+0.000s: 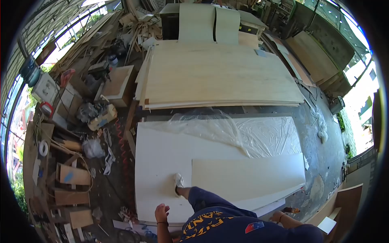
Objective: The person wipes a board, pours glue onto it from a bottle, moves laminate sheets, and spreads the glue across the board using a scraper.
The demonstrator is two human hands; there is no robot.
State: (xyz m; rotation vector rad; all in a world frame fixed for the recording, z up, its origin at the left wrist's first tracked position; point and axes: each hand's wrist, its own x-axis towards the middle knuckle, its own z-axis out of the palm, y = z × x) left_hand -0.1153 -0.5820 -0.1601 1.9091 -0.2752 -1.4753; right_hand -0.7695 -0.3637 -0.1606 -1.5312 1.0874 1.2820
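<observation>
My left hand (162, 212) hangs in the air over the near left edge of a white sheet panel (156, 162). Its fingers are curled in and no object shows in them. My right hand (277, 216) is low by the panel's near right edge, its fingers mostly hidden. A small brown object (292, 210) lies just past it; whether they touch is unclear. My shod foot (178, 183) is on the white panel. Beside it lies a cream rectangular sheet (247, 176), and crumpled clear plastic film (227, 129) covers the panel's far side.
A stack of plywood sheets (223, 75) stands beyond the white panel, with two pale curved sheets (197, 22) behind it. Wooden shelving (73, 198), bags and a coiled red hose (120, 137) are at left. Bare concrete floor (324, 158) runs along the right.
</observation>
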